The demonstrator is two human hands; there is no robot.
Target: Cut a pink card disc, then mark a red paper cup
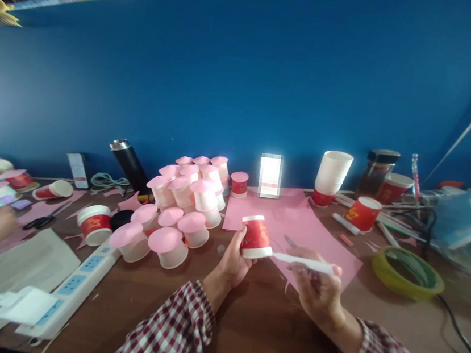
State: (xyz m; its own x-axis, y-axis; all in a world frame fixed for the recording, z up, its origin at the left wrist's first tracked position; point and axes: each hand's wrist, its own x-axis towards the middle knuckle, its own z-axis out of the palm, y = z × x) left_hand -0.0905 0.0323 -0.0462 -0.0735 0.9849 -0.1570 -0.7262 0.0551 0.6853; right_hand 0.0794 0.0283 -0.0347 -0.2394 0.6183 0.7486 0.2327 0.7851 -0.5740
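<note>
Above the pink paper sheet [298, 224]: red paper cup [256, 236] inverted, left hand [234, 259] fingers clamped round it; right hand [319, 284] fingers pinching white stick [304, 262]. Left of sheet, many pink-capped cups [170, 214] finished; behind, uncapped stack [332, 174] remaining.

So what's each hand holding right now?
Left hand: closed around an upside-down red paper cup.
Right hand: closed on a thin white stick.
</note>
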